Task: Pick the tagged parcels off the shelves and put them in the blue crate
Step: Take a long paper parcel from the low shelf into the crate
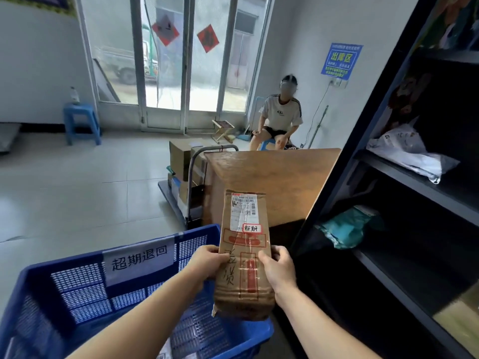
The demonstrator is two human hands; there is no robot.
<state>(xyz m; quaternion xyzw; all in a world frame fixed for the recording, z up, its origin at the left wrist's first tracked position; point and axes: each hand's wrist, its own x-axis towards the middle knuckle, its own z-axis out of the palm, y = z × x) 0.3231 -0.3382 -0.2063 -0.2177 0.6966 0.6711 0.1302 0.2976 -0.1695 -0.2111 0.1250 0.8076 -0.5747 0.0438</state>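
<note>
Parcel: a long brown cardboard parcel (243, 255) was held upright above the right-hand corner of the blue crate (64, 288), with a white shipping label and a small red-bordered tag on its upper face
Left hand: the left hand (207, 263) gripped the parcel's left edge, fingers curled round it
Right hand: the right hand (278, 268) gripped the parcel's right edge, thumb across the front
Crate: its mesh far wall carried a white paper sign; a few flat items lay on its bottom near the lower edge, too cut off to tell what
Shelves: a dark shelf unit (404, 177) stood just to the right of the parcel, holding a white plastic mailer (409, 154) on one level and a teal mailer (350, 226) on the level below
Beyond the parcel: a brown wooden table (274, 177) stood behind it, and left of that a platform trolley (181, 187) stacked with cardboard boxes
Further back: a seated person (280, 117) near the glass doors (181, 60), and a blue stool (81, 123) by the left wall
Open room: bare tiled floor (77, 182) spread to the left of the trolley and beyond the crate
</note>
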